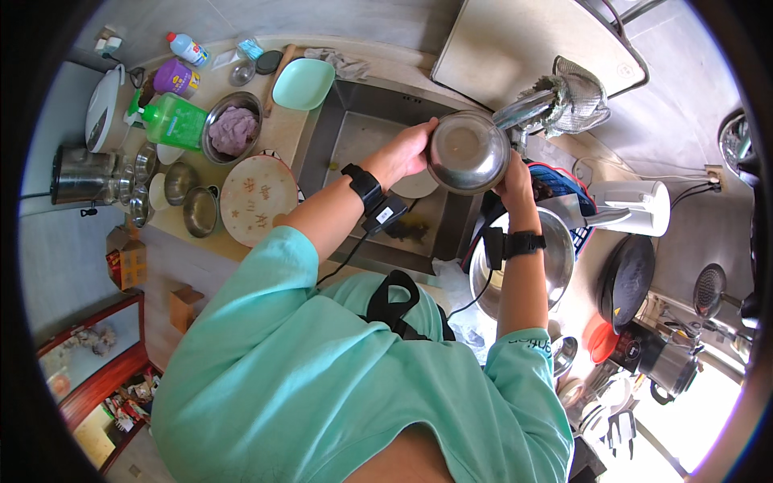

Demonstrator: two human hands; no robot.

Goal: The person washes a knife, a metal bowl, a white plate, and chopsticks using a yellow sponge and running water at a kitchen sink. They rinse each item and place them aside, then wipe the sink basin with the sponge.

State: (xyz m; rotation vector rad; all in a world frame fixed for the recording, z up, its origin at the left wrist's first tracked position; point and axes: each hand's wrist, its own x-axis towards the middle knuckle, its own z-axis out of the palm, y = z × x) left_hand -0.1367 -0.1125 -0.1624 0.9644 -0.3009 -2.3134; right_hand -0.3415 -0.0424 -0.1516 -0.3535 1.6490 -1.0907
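A shiny stainless steel bowl (468, 154) is held over the sink, its base facing up towards me. My left hand (407, 150) grips the bowl's left rim, and my right hand (516, 181) holds its lower right side. The metal faucet (525, 108) reaches to the bowl's upper right edge. Beneath my hands lies the steel sink (362, 136), with a pale round dish (418, 185) partly hidden by the bowl and my left hand. Dark wet scraps (407, 231) lie on the sink's floor.
Left on the counter are a mint-green dish (304, 84), a bowl of purple dough (234, 131), a green pump bottle (175, 121) and a patterned round tray (256, 199). A large steel basin (558, 259), a cleaver (567, 211) and a white kettle (634, 199) stand right.
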